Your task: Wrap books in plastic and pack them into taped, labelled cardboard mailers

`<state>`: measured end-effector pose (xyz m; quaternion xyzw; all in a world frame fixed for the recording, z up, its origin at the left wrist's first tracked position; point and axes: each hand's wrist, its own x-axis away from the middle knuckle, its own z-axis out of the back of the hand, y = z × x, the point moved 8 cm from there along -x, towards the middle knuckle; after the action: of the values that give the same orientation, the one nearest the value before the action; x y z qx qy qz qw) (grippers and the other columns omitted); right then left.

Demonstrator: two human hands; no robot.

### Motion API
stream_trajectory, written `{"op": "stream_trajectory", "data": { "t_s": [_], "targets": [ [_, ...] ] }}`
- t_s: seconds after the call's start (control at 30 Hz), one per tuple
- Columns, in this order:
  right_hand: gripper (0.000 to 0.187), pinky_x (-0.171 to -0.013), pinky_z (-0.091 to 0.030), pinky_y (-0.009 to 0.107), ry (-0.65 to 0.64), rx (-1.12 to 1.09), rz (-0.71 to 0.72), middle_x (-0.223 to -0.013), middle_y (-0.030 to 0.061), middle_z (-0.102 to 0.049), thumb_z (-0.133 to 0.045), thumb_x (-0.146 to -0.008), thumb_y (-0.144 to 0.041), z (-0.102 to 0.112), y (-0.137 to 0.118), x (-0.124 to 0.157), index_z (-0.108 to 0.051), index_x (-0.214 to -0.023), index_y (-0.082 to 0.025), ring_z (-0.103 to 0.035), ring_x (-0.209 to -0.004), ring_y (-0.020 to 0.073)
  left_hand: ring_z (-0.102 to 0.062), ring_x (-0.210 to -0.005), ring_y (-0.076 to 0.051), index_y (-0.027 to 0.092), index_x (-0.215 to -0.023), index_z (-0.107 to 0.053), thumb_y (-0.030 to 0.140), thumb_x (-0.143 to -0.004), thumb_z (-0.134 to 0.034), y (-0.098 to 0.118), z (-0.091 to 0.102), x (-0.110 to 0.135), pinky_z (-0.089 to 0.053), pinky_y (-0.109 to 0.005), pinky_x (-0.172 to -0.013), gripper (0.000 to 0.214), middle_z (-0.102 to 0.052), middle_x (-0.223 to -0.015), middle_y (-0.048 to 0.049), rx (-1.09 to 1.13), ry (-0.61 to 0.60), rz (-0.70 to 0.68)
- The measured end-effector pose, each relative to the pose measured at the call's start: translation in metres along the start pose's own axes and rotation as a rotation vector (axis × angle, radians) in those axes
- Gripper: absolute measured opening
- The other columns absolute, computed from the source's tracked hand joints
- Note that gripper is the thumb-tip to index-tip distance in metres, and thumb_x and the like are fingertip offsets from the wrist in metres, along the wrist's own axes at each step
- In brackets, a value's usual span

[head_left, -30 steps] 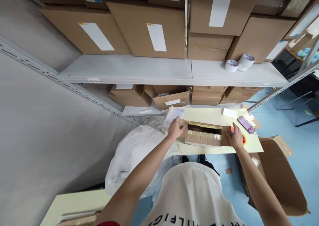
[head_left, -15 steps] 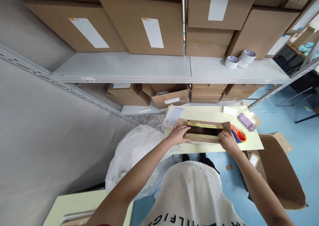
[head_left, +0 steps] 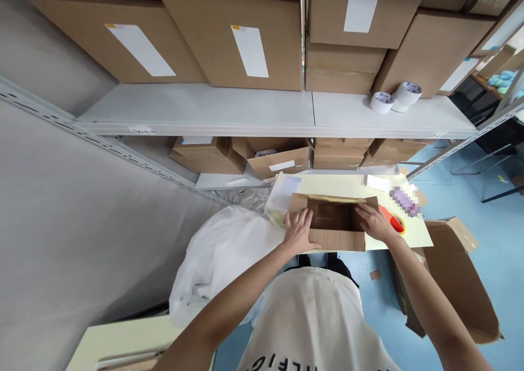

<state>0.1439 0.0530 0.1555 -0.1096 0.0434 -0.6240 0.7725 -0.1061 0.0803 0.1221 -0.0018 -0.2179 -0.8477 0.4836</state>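
Note:
A small cardboard box (head_left: pixel 338 240) sits on the pale yellow table with its top open and its brown inside showing. Its front flap hangs outward toward my body, and its back flap, edged with yellowish tape, stands at the far side. My left hand (head_left: pixel 298 232) lies over the left flap, fingers spread toward the opening and thumb apart at the front. On the right side, my right hand (head_left: pixel 373 222) rests with stretched fingers on the right flap. Beside that hand lies a tape dispenser-like red and yellow item (head_left: pixel 395 222), partly hidden.
The pale yellow table (head_left: pixel 413 237) also bears a white sheet (head_left: pixel 287 186) and a white pad (head_left: pixel 377 183). A large white plastic bag (head_left: pixel 223 245) stands left, a big open carton (head_left: pixel 458 283) right. Tape rolls (head_left: pixel 382 102) and cartons (head_left: pixel 262 43) fill the shelf (head_left: pixel 204 106).
The box's front flap has swung outward and down toward me, so the opening is wider. My left hand has shifted slightly downward, and my right hand has moved slightly up onto the right flap.

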Motion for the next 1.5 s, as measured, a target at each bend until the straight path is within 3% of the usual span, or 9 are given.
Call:
{"op": "stream_trajectory", "data": {
  "t_s": [0.17,0.37,0.53,0.67,0.8,0.97,1.1,1.23,1.5],
  "targets": [
    [0.066,-0.107,-0.040,0.057,-0.043,-0.077,-0.149,-0.153,0.0133,-0.042,-0.052,-0.085,-0.028,-0.012,0.038,-0.033,-0.039,-0.149,-0.021,-0.044,-0.138,0.0328,-0.014,-0.148,-0.044,0.015,-0.156,-0.014,0.059,-0.048,-0.085,-0.018,-0.013,-0.006,-0.006,-0.066,-0.116,0.136,-0.016,-0.161,-0.0238,0.081,0.059,0.057],
    [0.063,-0.113,-0.038,0.049,-0.061,-0.576,-0.290,-0.148,0.0064,-0.051,-0.042,-0.093,-0.044,-0.047,0.060,-0.038,-0.031,-0.153,-0.031,-0.045,-0.138,0.0260,-0.015,-0.150,-0.036,0.022,-0.155,0.009,0.048,-0.051,-0.088,-0.029,-0.037,-0.013,-0.020,-0.056,-0.118,0.145,-0.010,-0.163,-0.0222,0.325,0.074,0.030],
    [0.093,-0.119,-0.022,0.055,0.080,-0.535,-0.367,-0.164,0.0158,-0.017,-0.051,-0.086,-0.062,-0.048,0.060,-0.008,-0.010,-0.157,-0.019,-0.015,-0.151,0.0317,-0.017,-0.149,-0.038,0.021,-0.154,0.017,0.042,-0.052,-0.089,-0.030,-0.046,-0.018,-0.025,-0.055,-0.117,0.148,-0.008,-0.162,-0.0241,0.434,0.117,-0.001],
    [0.102,-0.117,-0.015,0.066,0.243,-0.238,-0.290,-0.165,0.0184,-0.001,-0.059,-0.084,-0.058,-0.032,0.014,0.022,-0.002,-0.158,-0.016,0.004,-0.151,0.0376,-0.022,-0.147,-0.040,0.020,-0.152,0.023,0.043,-0.052,-0.090,-0.025,-0.055,-0.023,-0.030,-0.055,-0.116,0.152,-0.007,-0.162,-0.0251,0.524,0.136,-0.036],
    [0.094,-0.117,-0.021,0.060,-0.013,-0.145,0.068,-0.165,0.0140,-0.010,-0.065,-0.085,-0.043,-0.050,-0.077,0.005,-0.008,-0.158,-0.025,-0.006,-0.152,0.0333,-0.014,-0.149,-0.041,0.020,-0.151,0.025,0.048,-0.054,-0.088,-0.014,-0.066,-0.031,-0.029,-0.057,-0.116,0.152,0.001,-0.162,-0.0260,0.563,0.139,-0.127],
    [0.096,-0.118,-0.024,0.055,-0.274,-0.147,0.154,-0.165,0.0115,-0.011,-0.072,-0.080,-0.033,-0.072,-0.129,-0.039,-0.016,-0.157,-0.027,-0.012,-0.151,0.0301,-0.002,-0.150,-0.040,0.020,-0.155,0.016,0.052,-0.064,-0.081,-0.023,-0.076,-0.021,-0.024,-0.063,-0.117,0.136,0.000,-0.163,-0.0230,0.537,0.130,-0.235],
    [0.085,-0.117,-0.025,0.056,-0.320,-0.148,0.221,-0.163,0.0122,-0.019,-0.070,-0.081,-0.029,-0.083,-0.140,-0.051,-0.027,-0.154,-0.026,-0.015,-0.151,0.0297,-0.011,-0.151,-0.037,0.020,-0.156,-0.011,0.044,-0.076,-0.071,-0.053,-0.073,-0.002,-0.027,-0.059,-0.118,0.103,-0.017,-0.163,-0.0177,0.533,0.118,-0.168],
    [0.069,-0.115,-0.031,0.057,-0.250,-0.176,0.259,-0.159,0.0162,-0.029,-0.066,-0.083,-0.023,-0.089,-0.139,-0.049,-0.041,-0.147,-0.020,-0.022,-0.149,0.0318,-0.028,-0.148,-0.029,0.019,-0.145,-0.037,0.033,-0.089,-0.053,-0.110,-0.054,-0.009,-0.030,-0.046,-0.119,0.060,-0.036,-0.156,-0.0142,0.517,0.258,0.153],
    [0.063,-0.116,-0.032,0.057,-0.209,-0.205,0.270,-0.159,0.0161,-0.031,-0.062,-0.084,-0.021,-0.093,-0.138,-0.043,-0.044,-0.145,-0.017,-0.022,-0.149,0.0331,-0.038,-0.141,-0.035,0.006,-0.135,-0.042,0.027,-0.077,-0.068,-0.238,-0.057,-0.067,-0.038,-0.043,-0.111,0.067,-0.048,-0.143,-0.0276,0.602,0.273,0.852]
  ]
}}
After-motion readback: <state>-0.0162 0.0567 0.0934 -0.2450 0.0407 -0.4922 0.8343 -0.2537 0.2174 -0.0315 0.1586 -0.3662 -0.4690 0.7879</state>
